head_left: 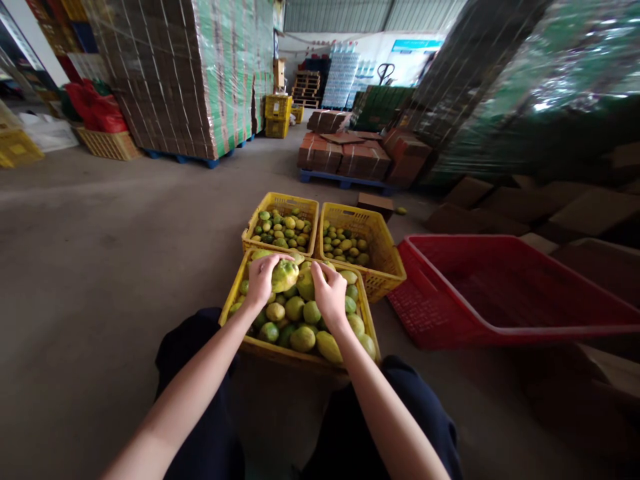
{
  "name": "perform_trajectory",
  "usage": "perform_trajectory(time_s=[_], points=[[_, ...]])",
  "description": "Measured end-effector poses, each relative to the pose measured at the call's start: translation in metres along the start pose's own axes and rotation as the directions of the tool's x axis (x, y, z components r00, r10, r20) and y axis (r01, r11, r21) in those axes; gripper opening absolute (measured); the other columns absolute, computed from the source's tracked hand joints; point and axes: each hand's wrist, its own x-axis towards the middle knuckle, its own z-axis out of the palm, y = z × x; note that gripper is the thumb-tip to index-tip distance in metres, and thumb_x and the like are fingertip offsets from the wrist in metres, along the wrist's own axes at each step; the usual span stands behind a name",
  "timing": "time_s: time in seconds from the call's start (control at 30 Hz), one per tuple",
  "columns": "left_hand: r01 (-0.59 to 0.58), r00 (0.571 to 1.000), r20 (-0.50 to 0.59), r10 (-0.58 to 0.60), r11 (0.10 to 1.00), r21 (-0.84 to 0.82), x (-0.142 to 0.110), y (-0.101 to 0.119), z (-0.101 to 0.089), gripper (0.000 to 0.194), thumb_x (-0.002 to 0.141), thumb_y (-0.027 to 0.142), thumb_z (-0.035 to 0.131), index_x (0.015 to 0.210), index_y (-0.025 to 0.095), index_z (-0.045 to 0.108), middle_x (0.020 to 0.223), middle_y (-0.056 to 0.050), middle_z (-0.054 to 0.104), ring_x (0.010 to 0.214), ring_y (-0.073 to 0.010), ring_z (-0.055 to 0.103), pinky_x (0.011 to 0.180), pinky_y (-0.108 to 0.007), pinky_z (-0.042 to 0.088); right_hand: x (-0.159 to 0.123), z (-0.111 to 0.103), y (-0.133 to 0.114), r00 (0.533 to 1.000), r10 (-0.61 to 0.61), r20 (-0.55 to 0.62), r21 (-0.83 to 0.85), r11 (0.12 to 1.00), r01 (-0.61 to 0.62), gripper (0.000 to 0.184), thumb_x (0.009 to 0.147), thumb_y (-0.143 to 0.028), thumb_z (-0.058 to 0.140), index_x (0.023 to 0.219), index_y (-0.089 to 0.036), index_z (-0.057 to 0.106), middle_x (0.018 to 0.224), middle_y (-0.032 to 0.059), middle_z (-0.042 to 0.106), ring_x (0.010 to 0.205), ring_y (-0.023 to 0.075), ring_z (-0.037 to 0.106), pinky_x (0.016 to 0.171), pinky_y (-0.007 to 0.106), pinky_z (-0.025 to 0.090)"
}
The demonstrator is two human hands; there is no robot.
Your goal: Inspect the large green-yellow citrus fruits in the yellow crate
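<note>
My left hand (261, 279) is closed around a bumpy yellow-green lemon (285, 276), with the fingers over its top. Beside it, my right hand (330, 290) is curled against a greener lemon (305, 285); its fingertips are partly hidden. Both hands are over the near yellow crate (231, 293), which is full of green and yellow lemons (303, 339). Just beyond stand two more yellow crates, one at the left (287, 199) and one at the right (387, 257), each with smaller lemons in it.
A red plastic bin (440, 320) stands to the right, near brown cardboard boxes (590, 213). Flattened cartons (345, 157) lie stacked on a blue pallet (345, 180) ahead. Tall wrapped stacks (170, 80) rise on both sides. Grey concrete floor (125, 247) stretches to the left.
</note>
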Motion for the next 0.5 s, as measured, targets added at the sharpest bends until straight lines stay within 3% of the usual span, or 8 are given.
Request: perform_trajectory(time_s=[0.33,0.43,0.5], points=[[0.008,1.0,0.005,-0.008,1.0,-0.01,0.001,-0.004,0.004,0.025,0.08,0.015,0.064,0.059,0.023,0.075,0.075,-0.003,0.079,0.096,-0.0251,0.075,0.091,-0.028,0.052,0.004,-0.006,0.002,1.0,0.0,0.024,-0.107,0.994,0.002,0.05,0.085,-0.068,0.052,0.06,-0.025,0.06,0.054,0.0011,0.054,0.06,0.0216,0.049,0.066,0.037,0.042],[0.031,0.999,-0.023,-0.032,0.998,-0.056,0.002,-0.008,0.006,0.023,0.079,0.016,0.063,0.059,0.022,0.074,0.074,-0.004,0.079,0.093,-0.0243,0.076,0.089,-0.027,0.053,0.004,-0.006,0.001,0.998,0.062,0.022,-0.045,0.997,-0.061,0.053,0.082,-0.073,0.054,0.058,-0.025,0.057,0.057,0.0027,0.058,0.063,0.0246,0.055,0.066,0.04,0.045],[0.108,0.99,-0.073,-0.12,0.983,-0.151,0.005,-0.011,0.008,0.02,0.079,0.019,0.063,0.061,0.02,0.073,0.073,-0.004,0.078,0.092,-0.0236,0.076,0.089,-0.027,0.053,0.005,-0.004,0.002,0.99,0.134,0.044,0.071,0.988,-0.137,0.052,0.078,-0.073,0.059,0.056,-0.026,0.056,0.058,0.0039,0.06,0.065,0.0273,0.059,0.064,0.041,0.049]])
